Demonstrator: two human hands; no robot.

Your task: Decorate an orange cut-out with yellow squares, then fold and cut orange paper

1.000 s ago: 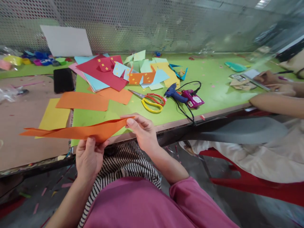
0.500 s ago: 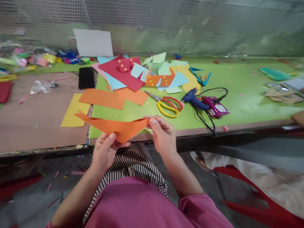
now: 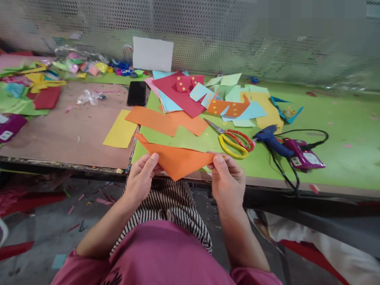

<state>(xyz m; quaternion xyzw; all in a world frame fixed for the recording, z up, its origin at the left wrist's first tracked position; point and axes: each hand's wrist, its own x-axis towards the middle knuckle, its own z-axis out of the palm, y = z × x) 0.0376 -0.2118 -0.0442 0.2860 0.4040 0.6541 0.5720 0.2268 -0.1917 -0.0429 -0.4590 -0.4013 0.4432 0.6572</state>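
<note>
You pinch the folded orange paper [image 3: 181, 160] at both sides, your left hand [image 3: 141, 178] shifted from its lower edge, opposite your right hand [image 3: 228, 180], likely steadying the fold.

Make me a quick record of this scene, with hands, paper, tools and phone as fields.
Left hand: pinching the left part of the orange paper
Right hand: pinching its right tip
Paper: orange, folded, spanning between both hands
Scissors: on the green surface, red and yellow handles
Glue gun: blue, right of the scissors
Phone: dark screen, beyond the yellow sheet
</note>
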